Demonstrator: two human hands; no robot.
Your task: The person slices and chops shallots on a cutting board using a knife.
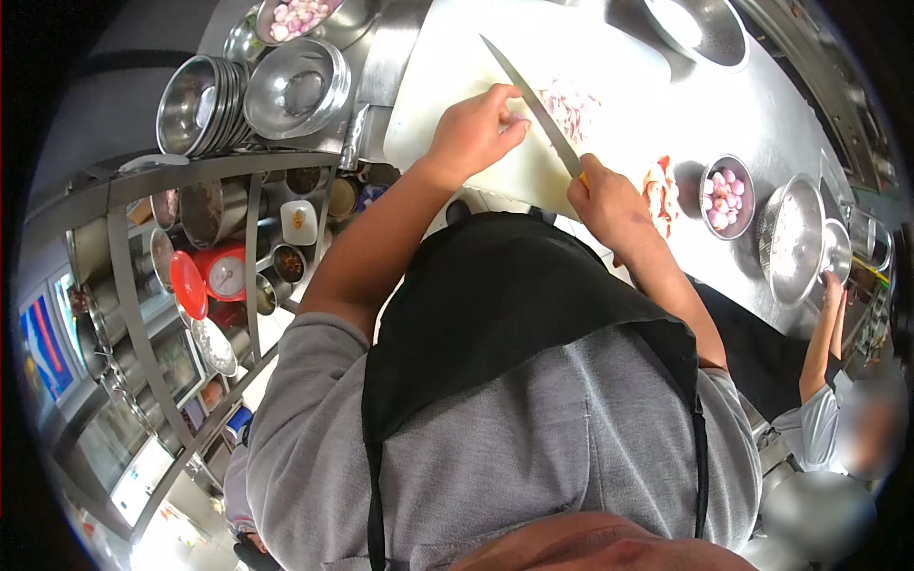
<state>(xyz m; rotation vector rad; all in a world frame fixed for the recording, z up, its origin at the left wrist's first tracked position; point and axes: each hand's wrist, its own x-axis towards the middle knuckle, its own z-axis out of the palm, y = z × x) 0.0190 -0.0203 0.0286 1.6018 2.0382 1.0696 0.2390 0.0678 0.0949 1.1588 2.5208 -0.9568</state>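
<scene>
My right hand [609, 202] is closed round the yellowish handle of a long kitchen knife [539, 108]. The blade points away over the white cutting board [446, 57]. On the blade's other side my left hand [481, 133] hovers over the board, thumb and forefinger apart with nothing between them. Its forefinger tip is right at the blade's edge, and the other fingers are curled. Sliced shallots [573, 107] lie in a loose heap just right of the blade. Reddish peelings [661, 195] lie on the steel table beyond my right wrist.
A bowl of peeled shallots [725, 198] and a perforated colander [792, 238] stand at right, near another person's hand [833, 285]. Stacked metal bowls [297, 90] and another bowl of shallots [293, 19] are at left. A metal basin [700, 33] sits at the back.
</scene>
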